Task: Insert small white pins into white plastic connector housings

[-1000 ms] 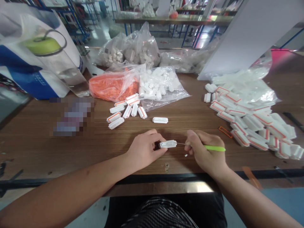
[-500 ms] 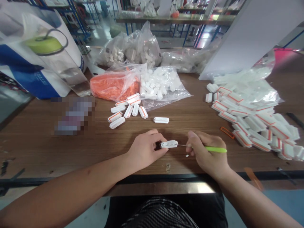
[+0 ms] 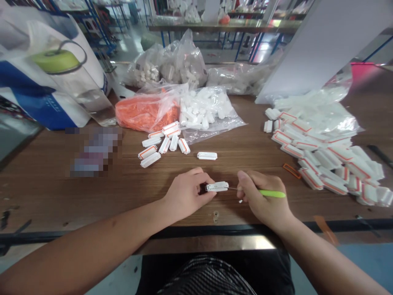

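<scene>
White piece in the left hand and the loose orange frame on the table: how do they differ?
The white piece is gripped in the left hand, while the orange frame lies on the table.
The white piece shows a face dotted with small dark marks; the orange frame is a thin outline with an open middle.
Both are long and narrow.

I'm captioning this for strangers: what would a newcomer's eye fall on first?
Probably the clear plastic bag of bright orange pieces, left of centre on the brown wooden table. Next might come the heap of oblong white plastic pieces, many edged in orange, on the right. Front and centre, the left hand grips a small oblong white part, while the right hand points a thin tool with a lime-green handle at it.
</scene>
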A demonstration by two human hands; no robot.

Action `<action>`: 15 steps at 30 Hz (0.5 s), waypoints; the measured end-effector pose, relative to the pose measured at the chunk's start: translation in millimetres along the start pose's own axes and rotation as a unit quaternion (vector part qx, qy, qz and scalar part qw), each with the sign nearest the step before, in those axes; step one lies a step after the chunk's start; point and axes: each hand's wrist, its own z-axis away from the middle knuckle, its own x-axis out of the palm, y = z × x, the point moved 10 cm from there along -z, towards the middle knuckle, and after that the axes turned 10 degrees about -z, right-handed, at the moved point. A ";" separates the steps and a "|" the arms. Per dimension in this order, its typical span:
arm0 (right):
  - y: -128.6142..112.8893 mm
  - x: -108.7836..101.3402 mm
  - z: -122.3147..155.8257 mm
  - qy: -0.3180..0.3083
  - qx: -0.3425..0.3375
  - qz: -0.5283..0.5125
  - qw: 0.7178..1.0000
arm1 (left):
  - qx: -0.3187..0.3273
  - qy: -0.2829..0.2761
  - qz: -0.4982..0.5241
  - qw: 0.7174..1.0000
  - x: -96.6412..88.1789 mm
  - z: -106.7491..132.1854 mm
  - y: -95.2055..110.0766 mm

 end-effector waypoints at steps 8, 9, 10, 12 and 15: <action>3.5 -0.6 0.5 0.003 0.004 0.010 1.000 | -0.002 -0.008 -0.010 1.000 1.1 0.1 -0.2; 3.4 0.2 -0.2 -0.001 0.005 0.011 1.000 | 0.000 -0.007 -0.010 1.000 1.0 0.1 0.0; 2.9 0.9 -0.7 -0.004 0.005 0.011 1.000 | 0.001 -0.005 -0.010 1.000 1.0 0.2 0.1; 1.3 1.6 -0.9 -0.006 -0.001 0.012 1.000 | 0.000 -0.004 -0.008 1.000 1.0 0.2 -0.1; -1.4 -3.6 0.4 0.018 -0.014 0.010 1.000 | -0.010 -0.009 -0.002 1.000 1.6 0.0 -1.6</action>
